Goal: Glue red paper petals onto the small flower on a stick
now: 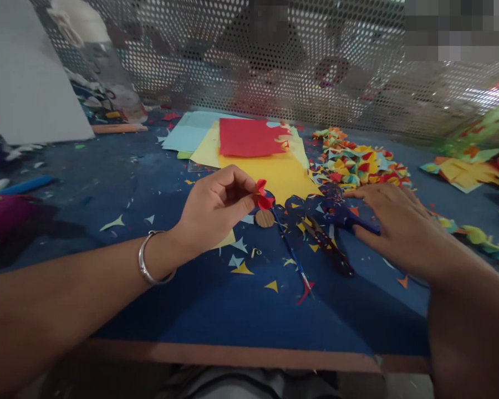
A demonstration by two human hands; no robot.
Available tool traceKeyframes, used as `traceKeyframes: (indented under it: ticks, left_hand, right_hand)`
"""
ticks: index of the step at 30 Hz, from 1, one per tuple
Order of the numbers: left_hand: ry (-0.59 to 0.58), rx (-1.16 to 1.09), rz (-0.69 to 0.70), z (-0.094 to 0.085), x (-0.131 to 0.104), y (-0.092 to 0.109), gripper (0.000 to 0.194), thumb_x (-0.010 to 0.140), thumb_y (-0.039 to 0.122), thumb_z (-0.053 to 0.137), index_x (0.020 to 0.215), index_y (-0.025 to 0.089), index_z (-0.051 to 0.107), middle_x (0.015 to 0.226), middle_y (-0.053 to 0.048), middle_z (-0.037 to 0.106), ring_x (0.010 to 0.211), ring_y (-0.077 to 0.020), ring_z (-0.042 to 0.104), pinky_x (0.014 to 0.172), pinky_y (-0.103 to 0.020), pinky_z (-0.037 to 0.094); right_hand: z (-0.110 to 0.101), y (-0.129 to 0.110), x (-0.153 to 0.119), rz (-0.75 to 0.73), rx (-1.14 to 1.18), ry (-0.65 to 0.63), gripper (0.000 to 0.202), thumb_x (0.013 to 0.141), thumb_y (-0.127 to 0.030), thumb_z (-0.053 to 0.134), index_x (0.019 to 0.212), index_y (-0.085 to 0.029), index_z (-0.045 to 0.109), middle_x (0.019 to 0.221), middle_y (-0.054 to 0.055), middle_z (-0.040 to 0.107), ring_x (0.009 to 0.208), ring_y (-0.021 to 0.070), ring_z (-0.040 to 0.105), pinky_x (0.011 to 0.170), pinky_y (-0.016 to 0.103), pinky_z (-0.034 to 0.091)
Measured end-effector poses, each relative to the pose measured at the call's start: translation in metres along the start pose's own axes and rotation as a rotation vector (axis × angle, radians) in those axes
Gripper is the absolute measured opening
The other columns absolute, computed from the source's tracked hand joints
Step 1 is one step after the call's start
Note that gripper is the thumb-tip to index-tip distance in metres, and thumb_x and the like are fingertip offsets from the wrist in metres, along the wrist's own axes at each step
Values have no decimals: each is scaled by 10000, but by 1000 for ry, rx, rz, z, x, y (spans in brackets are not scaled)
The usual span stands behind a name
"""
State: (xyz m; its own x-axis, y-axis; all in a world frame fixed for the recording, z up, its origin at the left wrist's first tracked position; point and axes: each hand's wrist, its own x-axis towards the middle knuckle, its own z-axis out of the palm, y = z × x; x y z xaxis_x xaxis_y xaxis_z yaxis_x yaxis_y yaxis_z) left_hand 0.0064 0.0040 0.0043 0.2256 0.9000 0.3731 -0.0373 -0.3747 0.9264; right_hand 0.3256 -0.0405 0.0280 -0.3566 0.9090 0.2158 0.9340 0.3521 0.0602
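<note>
My left hand (216, 208) pinches the red paper piece (263, 195) at its fingertips. My right hand (393, 230) lies open-fingered on the blue tool (351, 217). Judgement: keep the pinch light to avoid creasing.

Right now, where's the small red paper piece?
In the head view, just left of centre: the red piece is pinched in the left hand, above the brown disc and in front of the yellow sheet.

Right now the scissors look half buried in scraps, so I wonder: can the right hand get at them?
Probably yes. The right hand lies flat beside the scissors, which lie bare on the blue mat; only loose paper scraps surround them.
</note>
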Motion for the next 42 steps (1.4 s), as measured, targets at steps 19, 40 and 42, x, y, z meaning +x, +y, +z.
traceKeyframes:
  ticks: [19,40,42]
  left_hand:
    - [-41,98,70,1,0,-4,101,799,103,702,832,179,645,785,13,682,691,-103,643,626,-218,536]
    - [-58,132,33,1,1,-6,91,788,166,716,834,187,640,780,7,689,678,-109,642,620,-225,528]
    - [-60,129,36,1,1,-6,91,791,168,715,834,188,638,783,6,689,682,-111,647,622,-225,532]
  right_hand:
    - [22,-114,29,-513,381,25,173,982,-200,570,1004,-91,704,910,127,671,839,245,638,762,387,555]
    - [28,-119,28,-490,359,63,235,1009,-187,489,958,-117,708,867,99,663,829,229,618,782,380,538]
    - [26,-119,28,-494,370,58,233,1011,-184,485,983,-117,706,893,105,670,860,230,625,806,381,542]
